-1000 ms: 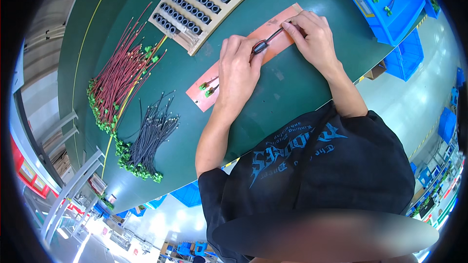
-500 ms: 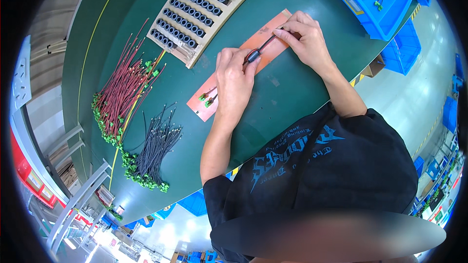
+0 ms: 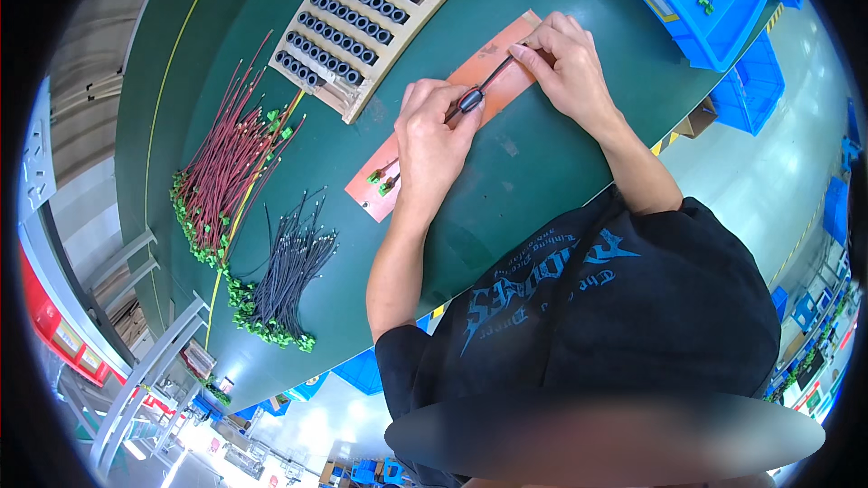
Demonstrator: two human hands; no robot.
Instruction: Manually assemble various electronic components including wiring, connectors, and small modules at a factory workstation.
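Within the pinch of the left hand (image 3: 429,137) sits one black cylinder (image 3: 470,100), near-left of the right hand (image 3: 570,74), which clamps dark wire (image 3: 496,71). Left of both, two green connectors (image 3: 382,183) lie over one pink strip (image 3: 506,95); farther left lie one red wire bundle (image 3: 217,167) and one black wire bundle (image 3: 291,276).

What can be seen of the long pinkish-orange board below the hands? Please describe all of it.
The pinkish-orange board is a narrow, flat rectangle, perhaps of thin plastic, with dark smudges and a small dark spot near its lower-left corner. It lies slanted on the green table, rising toward the upper right. Two green connectors are at its lower-left end. The left hand hides part of its middle and the right hand its upper right; whether they press on it is unclear.
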